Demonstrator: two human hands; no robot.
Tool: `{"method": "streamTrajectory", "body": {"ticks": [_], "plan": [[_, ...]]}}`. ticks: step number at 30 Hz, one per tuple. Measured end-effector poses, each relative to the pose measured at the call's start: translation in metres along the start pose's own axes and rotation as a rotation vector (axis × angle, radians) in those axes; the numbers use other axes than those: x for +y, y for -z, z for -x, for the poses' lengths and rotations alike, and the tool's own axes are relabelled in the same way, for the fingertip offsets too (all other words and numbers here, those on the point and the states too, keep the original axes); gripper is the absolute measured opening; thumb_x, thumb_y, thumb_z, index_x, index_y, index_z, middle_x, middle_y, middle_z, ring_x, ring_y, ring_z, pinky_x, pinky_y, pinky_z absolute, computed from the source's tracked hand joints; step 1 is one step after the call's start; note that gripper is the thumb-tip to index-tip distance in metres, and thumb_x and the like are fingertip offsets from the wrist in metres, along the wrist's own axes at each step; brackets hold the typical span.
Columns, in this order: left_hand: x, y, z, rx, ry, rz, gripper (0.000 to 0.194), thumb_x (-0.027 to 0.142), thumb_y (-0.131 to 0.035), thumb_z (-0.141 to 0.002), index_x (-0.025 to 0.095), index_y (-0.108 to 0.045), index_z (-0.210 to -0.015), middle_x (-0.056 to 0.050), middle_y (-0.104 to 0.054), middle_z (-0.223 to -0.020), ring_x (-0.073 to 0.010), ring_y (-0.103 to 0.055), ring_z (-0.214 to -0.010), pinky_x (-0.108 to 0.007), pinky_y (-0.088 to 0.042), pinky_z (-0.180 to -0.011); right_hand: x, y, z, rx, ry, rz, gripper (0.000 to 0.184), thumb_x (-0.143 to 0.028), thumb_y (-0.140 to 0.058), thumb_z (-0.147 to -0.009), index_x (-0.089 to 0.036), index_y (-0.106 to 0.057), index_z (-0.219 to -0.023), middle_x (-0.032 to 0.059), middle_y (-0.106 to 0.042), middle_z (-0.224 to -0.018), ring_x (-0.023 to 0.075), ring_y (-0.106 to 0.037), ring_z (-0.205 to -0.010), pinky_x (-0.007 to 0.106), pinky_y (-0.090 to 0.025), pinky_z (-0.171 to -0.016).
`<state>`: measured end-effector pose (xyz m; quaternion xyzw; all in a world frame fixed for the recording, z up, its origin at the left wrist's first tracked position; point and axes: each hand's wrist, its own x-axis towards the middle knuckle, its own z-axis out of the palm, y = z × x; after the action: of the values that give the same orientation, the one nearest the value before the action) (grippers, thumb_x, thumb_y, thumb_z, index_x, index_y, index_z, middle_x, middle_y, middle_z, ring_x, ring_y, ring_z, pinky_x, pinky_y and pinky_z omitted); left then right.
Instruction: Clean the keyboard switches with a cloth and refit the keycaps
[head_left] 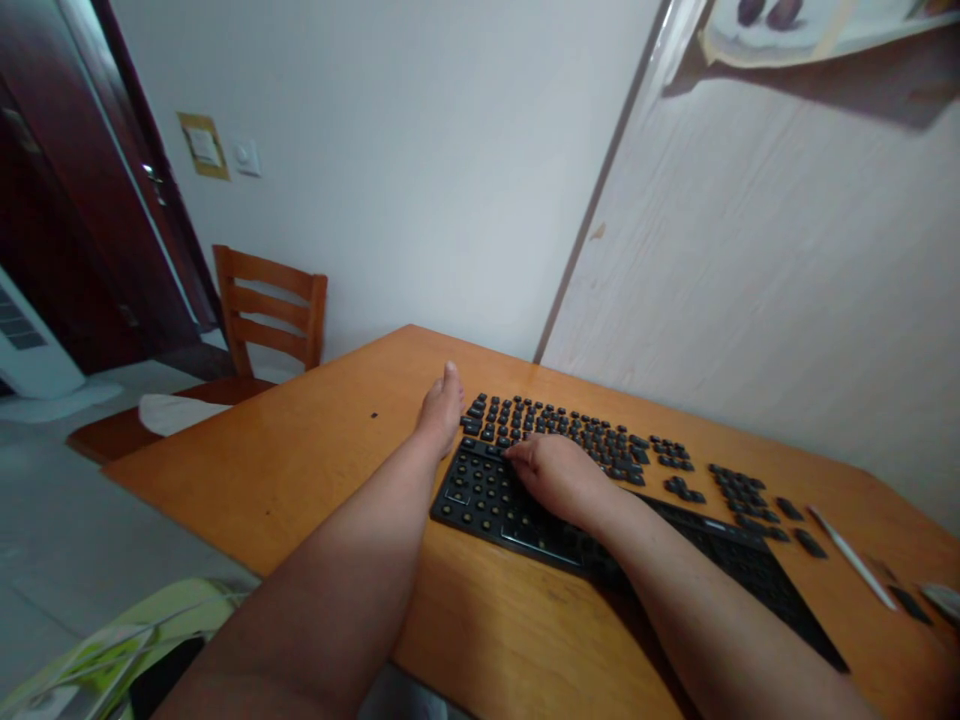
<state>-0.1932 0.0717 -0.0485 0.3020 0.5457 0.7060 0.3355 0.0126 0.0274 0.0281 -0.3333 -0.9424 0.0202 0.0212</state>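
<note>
A black keyboard base (487,500) with its keycaps removed lies on the orange wooden table (300,470). Behind it, several loose black keycaps (570,425) are laid out in rows on the table. My left hand (442,405) rests edge-on at the keyboard's far left corner, fingers together and stretched forward. My right hand (555,475) lies palm down on the keyboard base, its fingers curled at the upper edge by the keycaps; what they pinch, if anything, is hidden.
More loose keycaps (742,490) and a thin white stick (851,545) lie to the right. A wooden chair (274,305) stands at the table's far left end. A wall panel (750,280) runs close behind the table. Green-white papers (112,650) sit at the lower left.
</note>
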Motion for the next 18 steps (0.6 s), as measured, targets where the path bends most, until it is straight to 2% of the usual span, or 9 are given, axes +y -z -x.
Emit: {"method": "streamTrajectory", "body": {"ticks": [8,10,14,18], "plan": [[0.008,0.001,0.003,0.031,0.017,0.02,0.072,0.08,-0.038,-0.084,0.014,-0.063,-0.099,-0.019,-0.067,-0.114,-0.0294,-0.064,-0.113,-0.037,-0.052,-0.091,0.009,0.012,0.001,-0.009,-0.038,-0.067,0.039,-0.023,-0.043,-0.095,-0.026,-0.073,-0.12,0.0056,-0.074,-0.118,0.0217,-0.067,-0.11,0.031,-0.049,-0.095],[0.008,0.002,0.003,0.034,0.022,0.029,0.072,0.078,-0.038,-0.085,0.013,-0.063,-0.102,-0.02,-0.066,-0.115,-0.0288,-0.063,-0.114,-0.037,-0.052,-0.092,0.009,0.014,0.003,-0.018,-0.04,-0.039,0.04,-0.023,-0.044,-0.094,-0.027,-0.072,-0.122,0.0057,-0.074,-0.118,0.023,-0.068,-0.109,0.033,-0.05,-0.094],[0.007,0.004,0.001,0.01,0.057,0.053,0.074,0.074,-0.036,-0.089,0.011,-0.062,-0.116,-0.023,-0.061,-0.13,-0.0277,-0.062,-0.119,-0.037,-0.05,-0.098,0.008,0.015,0.006,-0.047,-0.015,0.04,0.046,-0.022,-0.046,-0.089,-0.032,-0.067,-0.129,0.0063,-0.074,-0.117,0.0267,-0.069,-0.106,0.038,-0.052,-0.09],[0.009,0.006,0.002,-0.001,0.074,0.053,0.076,0.071,-0.032,-0.093,0.007,-0.058,-0.127,-0.025,-0.056,-0.137,-0.0271,-0.06,-0.123,-0.037,-0.048,-0.102,0.007,0.02,0.01,-0.065,-0.021,0.091,0.05,-0.022,-0.047,-0.088,-0.034,-0.063,-0.133,0.0073,-0.074,-0.116,0.0276,-0.07,-0.104,0.039,-0.053,-0.087]]}}
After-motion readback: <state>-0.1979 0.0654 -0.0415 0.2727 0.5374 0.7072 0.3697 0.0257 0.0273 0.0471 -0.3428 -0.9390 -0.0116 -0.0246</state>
